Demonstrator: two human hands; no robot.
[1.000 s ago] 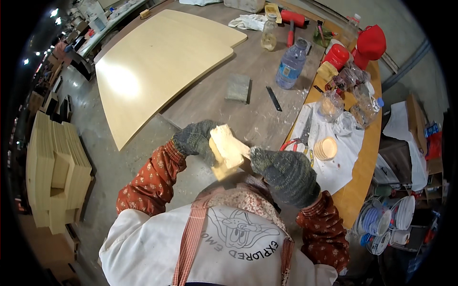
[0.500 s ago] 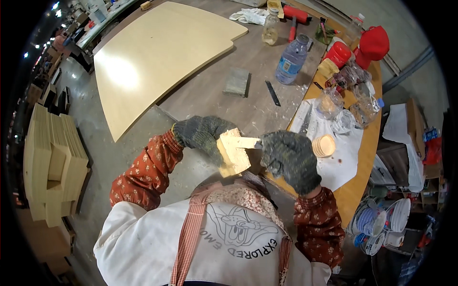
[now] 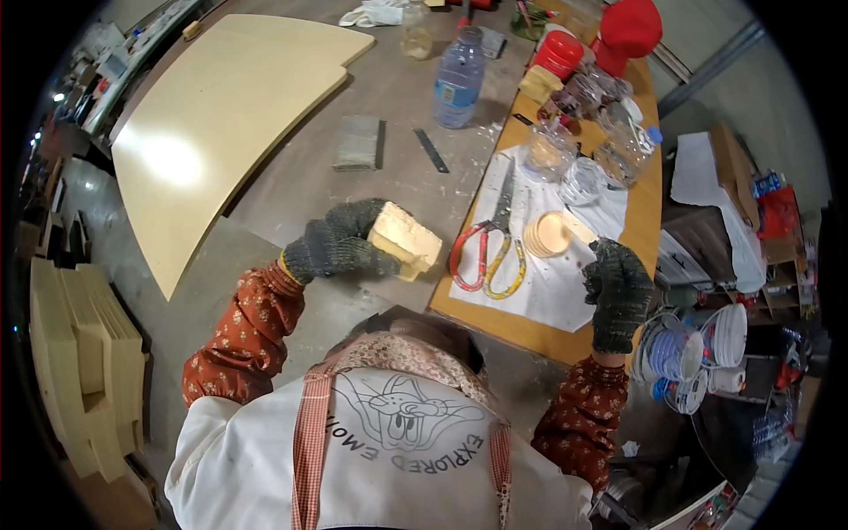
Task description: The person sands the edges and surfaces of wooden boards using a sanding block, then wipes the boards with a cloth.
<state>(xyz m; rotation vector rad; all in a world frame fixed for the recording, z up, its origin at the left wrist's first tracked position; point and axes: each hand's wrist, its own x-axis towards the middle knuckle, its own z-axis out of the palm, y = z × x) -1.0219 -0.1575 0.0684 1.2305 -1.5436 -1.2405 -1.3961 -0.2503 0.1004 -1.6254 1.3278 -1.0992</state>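
At bench (image 3: 309, 187), block (image 3: 408, 240) is still gripped in L hand (image 3: 340, 243), but spatula (image 3: 580, 228), held in R hand (image 3: 618, 284), is now moved off it to cup (image 3: 533, 238), so work on block is prob. paused.

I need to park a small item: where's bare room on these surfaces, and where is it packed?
The pale panel has a broad bare top. The gray-brown tabletop is open between the gray block, black strip and gloved left hand. The yellow-brown table is crowded with scissors, a ribbed cup and clear plastic bottles.
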